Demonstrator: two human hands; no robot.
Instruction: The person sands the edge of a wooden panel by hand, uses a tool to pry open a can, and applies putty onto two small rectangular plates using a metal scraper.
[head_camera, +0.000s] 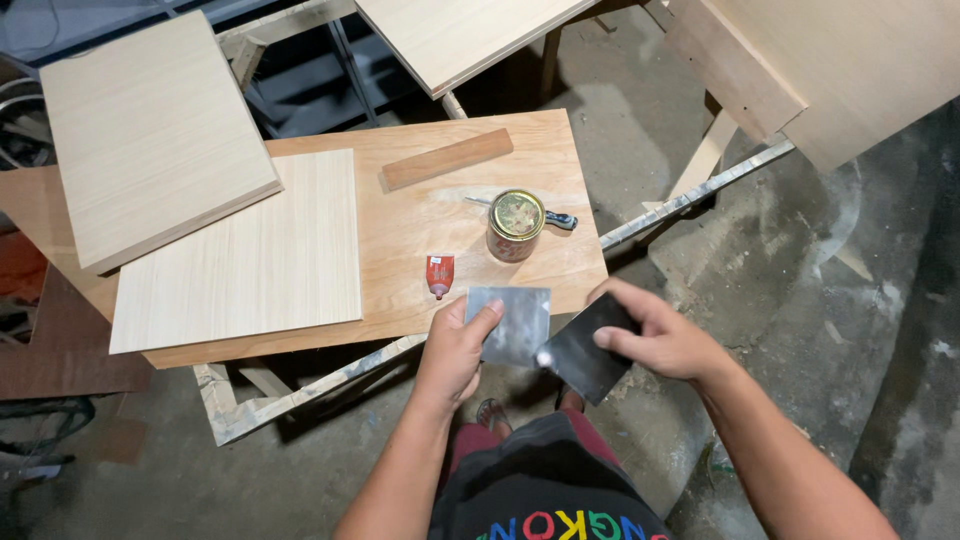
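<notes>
Grey metal sheet (512, 322) in left hand (455, 350), dark sheet (585, 350) in right hand (655, 335)

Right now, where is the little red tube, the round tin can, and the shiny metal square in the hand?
red tube (440, 273): head view, on the middle of its flattened body.
tin can (516, 214): head view, on its gold lid.
metal square (518, 318): head view, on its bare grey face beside the left hand's thumb.

Table (420, 215): bare wood, matt, visible grain. Panels (240, 260): pale smooth veneer. Can (515, 226): glossy metal lid. Left scraper (515, 322): dull grey metal. Right scraper (585, 350): dark, matt. Floor (800, 280): rough concrete.
</notes>
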